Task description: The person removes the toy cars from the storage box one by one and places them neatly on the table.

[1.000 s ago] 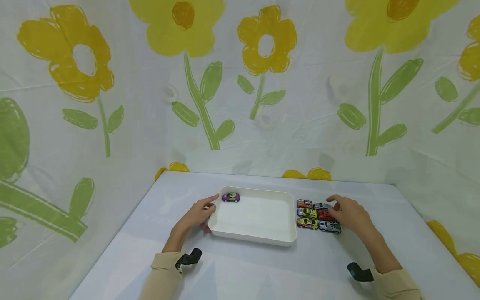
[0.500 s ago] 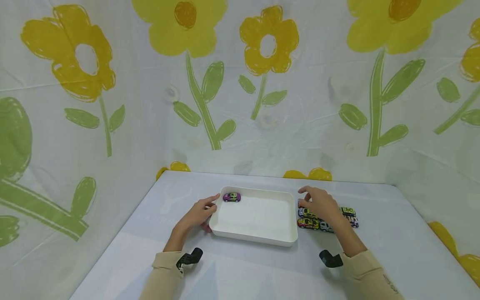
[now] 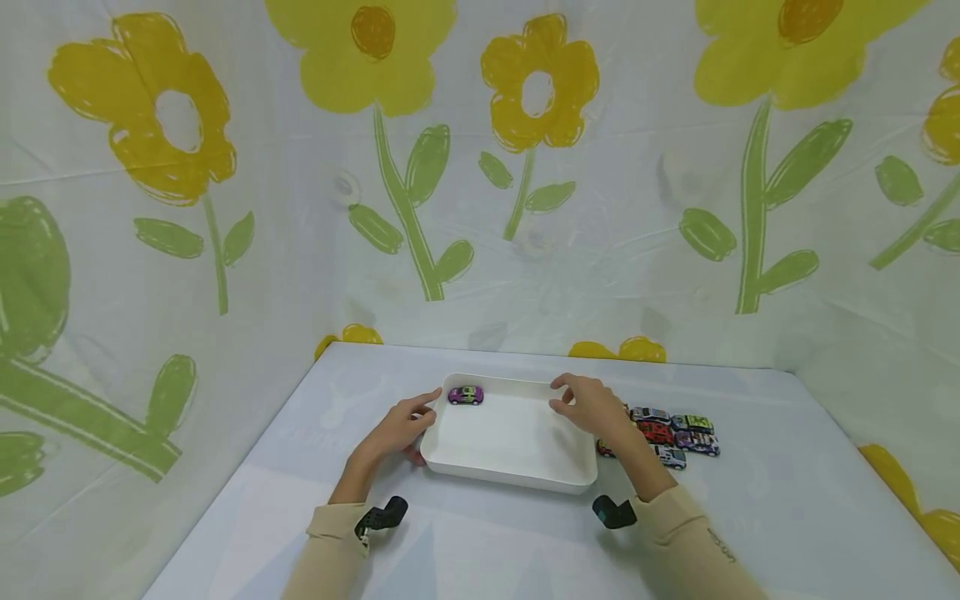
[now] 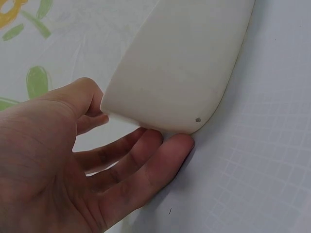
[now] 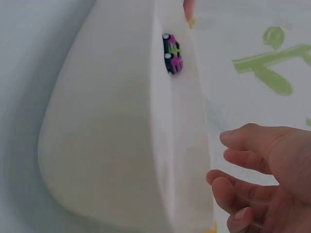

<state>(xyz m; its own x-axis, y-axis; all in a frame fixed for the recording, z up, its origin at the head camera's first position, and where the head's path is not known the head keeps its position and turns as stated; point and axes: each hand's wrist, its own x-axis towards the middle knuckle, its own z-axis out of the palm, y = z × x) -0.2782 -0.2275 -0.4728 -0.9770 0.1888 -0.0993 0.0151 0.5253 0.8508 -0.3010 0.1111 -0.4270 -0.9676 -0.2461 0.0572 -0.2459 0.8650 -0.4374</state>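
A shallow white tray (image 3: 517,433) lies on the table, with a purple and green toy car (image 3: 466,396) in its far left corner. At the tray's left end my left hand (image 3: 399,427) grips it, one digit at the rim and other fingertips against the outer wall in the left wrist view. My right hand (image 3: 592,407) is above the tray's right part, its fingers loosely bent and apart. Nothing shows between those fingers (image 5: 235,138) in the right wrist view. Right of the tray sit several toy cars, including a red car (image 3: 655,432), partly hidden by my right arm.
The car group also has a silver car (image 3: 649,414), a yellow-green car (image 3: 692,423) and a purple-white car (image 3: 697,442). The white table (image 3: 480,533) meets a flower-printed cloth (image 3: 615,275) at the back and sides. A black device (image 3: 613,512) juts from my right wrist.
My right hand has moved left from over the toy cars to above the tray, uncovering cars at the right. My left hand, the tray and the purple car have stayed in place.
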